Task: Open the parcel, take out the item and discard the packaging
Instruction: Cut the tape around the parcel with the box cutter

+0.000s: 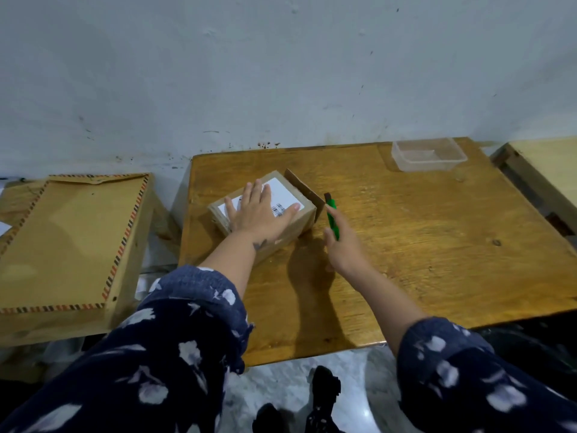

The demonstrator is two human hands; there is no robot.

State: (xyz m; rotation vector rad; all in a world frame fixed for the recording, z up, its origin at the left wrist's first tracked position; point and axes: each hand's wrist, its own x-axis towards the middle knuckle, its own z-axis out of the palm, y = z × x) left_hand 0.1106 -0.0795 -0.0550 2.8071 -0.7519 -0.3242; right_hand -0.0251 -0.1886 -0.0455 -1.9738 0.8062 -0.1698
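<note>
A small brown cardboard parcel (265, 210) sits on the left part of a wooden table (406, 245), towards its far edge, with a white shipping label (282, 190) bearing barcodes on its top face. One cardboard flap (304, 190) on the parcel's right side stands up and tilts outward, so that end is open, while the rest of the top lies shut. The left hand (257, 214) lies flat on top of the parcel, palm down with fingers spread wide, covering much of the label and gripping nothing. Just to the right of the parcel, the right hand (342, 245) is curled around a green utility knife (332, 218), whose dark tip points away from the person and sits close beside the raised flap; whether tip and flap touch cannot be told. Both forearms come out of dark blue sleeves (187, 339) printed with pale flowers. At the far right corner of the table, well apart from the parcel, stands a clear plastic container (429, 154) with low walls. Left of the table, on a separate lower surface, lies a large tan envelope (68, 242) with a striped border. Another pale wooden surface (543, 164) shows at the far right edge. Behind everything rises a scuffed grey-white wall (281, 73), and the near floor looks pale and glossy.
</note>
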